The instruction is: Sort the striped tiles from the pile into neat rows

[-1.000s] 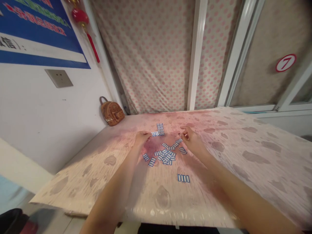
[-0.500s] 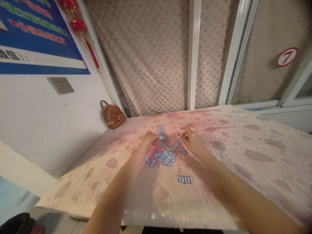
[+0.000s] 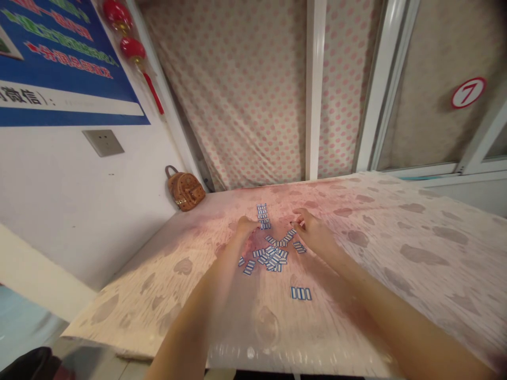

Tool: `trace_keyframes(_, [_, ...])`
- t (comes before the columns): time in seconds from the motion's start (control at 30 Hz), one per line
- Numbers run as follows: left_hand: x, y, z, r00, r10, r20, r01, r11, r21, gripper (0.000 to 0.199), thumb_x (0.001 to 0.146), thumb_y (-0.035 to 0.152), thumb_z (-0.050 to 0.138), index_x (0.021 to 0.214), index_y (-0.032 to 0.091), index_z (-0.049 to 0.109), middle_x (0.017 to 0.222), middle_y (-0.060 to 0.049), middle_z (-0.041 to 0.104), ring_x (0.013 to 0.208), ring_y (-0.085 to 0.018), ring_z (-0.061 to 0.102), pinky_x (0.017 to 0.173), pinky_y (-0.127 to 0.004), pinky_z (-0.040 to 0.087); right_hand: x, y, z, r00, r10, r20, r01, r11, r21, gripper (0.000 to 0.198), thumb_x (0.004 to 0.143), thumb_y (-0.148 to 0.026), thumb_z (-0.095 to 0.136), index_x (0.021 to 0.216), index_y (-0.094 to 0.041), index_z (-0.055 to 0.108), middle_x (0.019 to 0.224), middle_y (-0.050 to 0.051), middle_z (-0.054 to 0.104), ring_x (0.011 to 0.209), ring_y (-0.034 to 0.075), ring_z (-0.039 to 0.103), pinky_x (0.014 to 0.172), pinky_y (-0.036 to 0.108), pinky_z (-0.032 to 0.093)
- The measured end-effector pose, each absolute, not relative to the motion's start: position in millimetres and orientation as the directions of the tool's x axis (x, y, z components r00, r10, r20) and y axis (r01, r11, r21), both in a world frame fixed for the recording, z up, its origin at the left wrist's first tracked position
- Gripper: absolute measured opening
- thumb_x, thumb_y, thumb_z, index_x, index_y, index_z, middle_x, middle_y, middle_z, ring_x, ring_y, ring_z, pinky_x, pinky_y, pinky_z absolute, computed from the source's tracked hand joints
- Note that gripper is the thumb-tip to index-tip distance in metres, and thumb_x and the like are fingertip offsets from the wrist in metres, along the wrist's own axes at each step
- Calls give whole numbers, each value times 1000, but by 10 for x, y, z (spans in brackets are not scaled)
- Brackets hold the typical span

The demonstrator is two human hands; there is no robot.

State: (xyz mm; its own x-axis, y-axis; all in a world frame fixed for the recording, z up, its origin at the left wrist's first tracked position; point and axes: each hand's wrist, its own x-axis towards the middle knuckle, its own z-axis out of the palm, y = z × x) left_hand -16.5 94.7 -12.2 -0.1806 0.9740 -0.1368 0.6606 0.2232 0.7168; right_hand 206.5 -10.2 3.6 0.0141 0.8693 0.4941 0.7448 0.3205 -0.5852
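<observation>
Small white pieces with blue edges lie in short strips on the table; their exact kind I cannot make out. Several strips form a straight column at the back. My left hand is at the column's near left side, its fingers closed at the edge of the nearest strip. My right hand is just above the right end of a curved row, with bent thumb and forefinger apart and nothing visible between them. A loose pile of the same pieces lies between my forearms.
One separate strip lies nearer the front edge, and another beside my left forearm. A small brown backpack stands at the table's back left corner. The patterned tablecloth stretches right, and a dotted curtain hangs behind.
The nearest strip at my left fingers now sits closer in line with the column. My right hand stays almost in place. The whole view has shifted slightly.
</observation>
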Motion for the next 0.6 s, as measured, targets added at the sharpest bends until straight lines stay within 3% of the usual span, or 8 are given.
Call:
trace_keyframes(0.27, [-196, 952, -154, -160, 977, -142, 667, 213, 714, 26, 63, 25, 74, 49, 14, 53, 40, 1, 46, 42, -11, 45, 43, -22, 31, 2065, -99, 16, 28, 860, 510, 749, 320, -580, 33, 87, -20, 53, 119, -18, 56, 86, 4, 69, 72, 18, 62, 62, 25, 40])
trace_keyframes(0.43, [-233, 768, 64, -171, 980, -104, 633, 190, 751, 23, 76, 28, 65, 60, 13, 57, 46, 1, 48, 45, -10, 45, 44, -20, 31, 2064, -93, 10, 41, 859, 510, 735, 320, -597, 33, 87, -20, 51, 119, -17, 55, 87, 5, 68, 73, 18, 62, 63, 26, 40])
trace_keyframes(0.53, [-176, 482, 429, -109, 994, -32, 608, 92, 789, 18, 85, 30, 58, 80, 14, 64, 64, 0, 59, 53, -9, 50, 47, -18, 36, 2059, -82, -14, 56, 842, 536, 726, 334, -601, 31, 87, -20, 50, 118, -17, 55, 86, 5, 68, 71, 18, 62, 61, 26, 40])
trace_keyframes(0.6, [-118, 162, 708, 66, 996, 66, 501, -90, 861, 26, 90, 37, 53, 87, 15, 67, 76, -4, 65, 63, -11, 56, 51, -18, 41, 2057, -75, -38, 79, 831, 551, 716, 338, -611, 30, 88, -21, 50, 117, -18, 55, 84, 4, 68, 69, 18, 62, 60, 26, 40])
